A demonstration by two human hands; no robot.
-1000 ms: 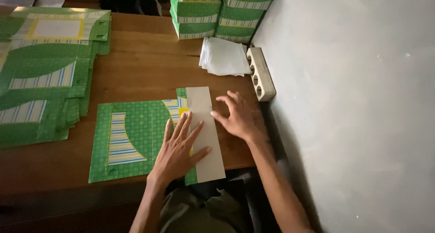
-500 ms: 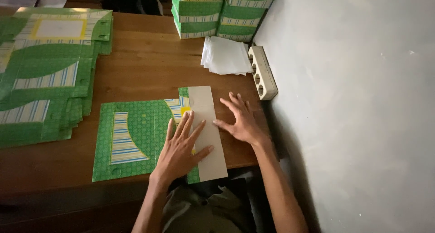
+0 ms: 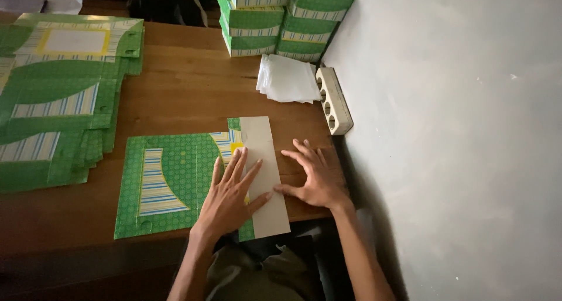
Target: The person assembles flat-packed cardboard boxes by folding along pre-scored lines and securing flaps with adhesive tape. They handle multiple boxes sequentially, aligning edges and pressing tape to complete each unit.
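Left hand (image 3: 231,195) flat, fingers spread, on folded green carton blank (image 3: 175,184), right hand (image 3: 313,181) splayed beside it (stacked boxes (image 3: 284,17) seemingly closed)

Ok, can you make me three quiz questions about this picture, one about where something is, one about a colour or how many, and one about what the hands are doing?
1. Where is the white power strip?
A. on the stack of flat sheets
B. at the table's edge by the wall
C. under the left hand

2. What colour is the folded-over flap of the flat box sheet?
A. plain pale grey
B. red
C. black

3. How do the two hands lie?
A. curled into fists
B. lifted in the air
C. flat with fingers spread

Answers:
1 B: the strip lies along the wooden table right against the grey wall.
2 A: the flap shows a plain pale side beside the green print.
3 C: the left hand presses flat on the flap, and the right hand lies flat just beside it.
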